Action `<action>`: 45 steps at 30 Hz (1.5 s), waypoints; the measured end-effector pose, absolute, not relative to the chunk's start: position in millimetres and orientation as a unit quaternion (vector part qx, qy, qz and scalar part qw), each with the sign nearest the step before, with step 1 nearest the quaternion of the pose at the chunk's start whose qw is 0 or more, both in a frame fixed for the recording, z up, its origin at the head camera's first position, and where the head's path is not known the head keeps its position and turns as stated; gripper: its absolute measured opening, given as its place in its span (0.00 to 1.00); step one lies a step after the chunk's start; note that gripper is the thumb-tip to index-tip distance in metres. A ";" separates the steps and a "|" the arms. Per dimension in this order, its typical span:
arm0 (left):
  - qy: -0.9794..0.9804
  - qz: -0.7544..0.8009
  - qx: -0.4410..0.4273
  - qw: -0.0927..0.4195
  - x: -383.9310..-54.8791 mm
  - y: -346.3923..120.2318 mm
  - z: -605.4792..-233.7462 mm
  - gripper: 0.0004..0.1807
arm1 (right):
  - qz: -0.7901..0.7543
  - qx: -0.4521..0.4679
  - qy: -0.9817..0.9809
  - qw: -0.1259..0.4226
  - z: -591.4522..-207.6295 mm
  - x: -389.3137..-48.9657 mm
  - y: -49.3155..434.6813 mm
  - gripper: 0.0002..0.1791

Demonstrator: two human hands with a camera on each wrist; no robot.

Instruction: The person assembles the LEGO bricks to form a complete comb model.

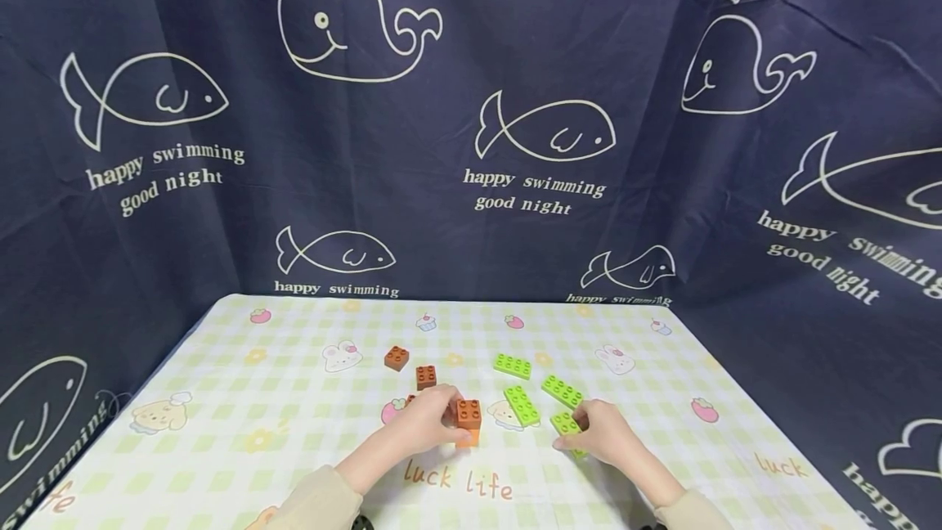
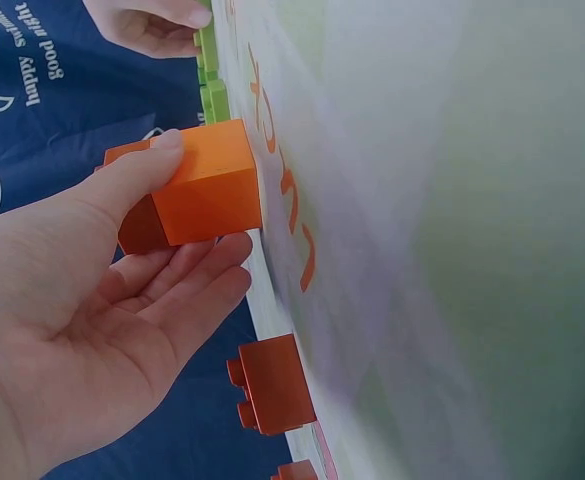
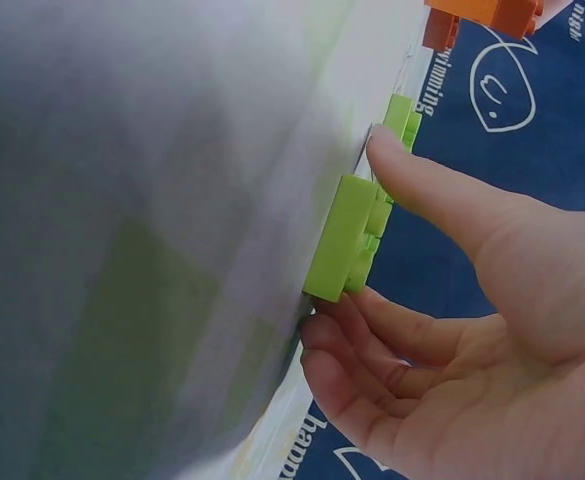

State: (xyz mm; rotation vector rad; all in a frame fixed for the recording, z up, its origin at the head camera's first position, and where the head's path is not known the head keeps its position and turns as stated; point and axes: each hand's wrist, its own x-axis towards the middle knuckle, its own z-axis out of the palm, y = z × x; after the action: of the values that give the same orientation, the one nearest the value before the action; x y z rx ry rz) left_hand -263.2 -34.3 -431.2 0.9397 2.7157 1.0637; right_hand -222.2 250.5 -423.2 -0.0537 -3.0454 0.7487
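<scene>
My left hand (image 1: 436, 417) holds a small stack, a reddish-brown toy brick (image 1: 468, 409) on top of an orange brick (image 1: 467, 437). In the left wrist view the thumb presses the orange brick's side, while the fingers curl along the opposite side. On the right, my right hand (image 1: 602, 430) has its thumb and fingers around the nearest green brick (image 1: 565, 422), which lies studs up on the table. The right wrist view shows fingertips against one side of this green brick (image 3: 342, 240); the thumb lies close along the other, its contact unclear.
More green bricks (image 1: 512, 366) lie ahead of my right hand, including ones at the middle (image 1: 522, 405) and right (image 1: 562, 390). Brown bricks (image 1: 396, 358) lie beyond my left hand, one partly hidden by it. A checked cloth (image 1: 294, 399) covers the table; a dark curtain (image 1: 427, 145) hangs behind.
</scene>
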 end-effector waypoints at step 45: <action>0.898 0.330 0.289 0.034 -259.9 -35.2 -427.0 0.19 | 0.250 0.024 -0.965 0.073 -415.5 -226.9 251.2 0.25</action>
State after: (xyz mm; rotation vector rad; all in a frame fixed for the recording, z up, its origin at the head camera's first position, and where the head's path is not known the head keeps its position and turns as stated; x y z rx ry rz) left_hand -259.9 -35.2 -427.0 0.8889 2.7607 1.0156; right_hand -226.9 251.2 -415.5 0.0708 -2.8997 0.7512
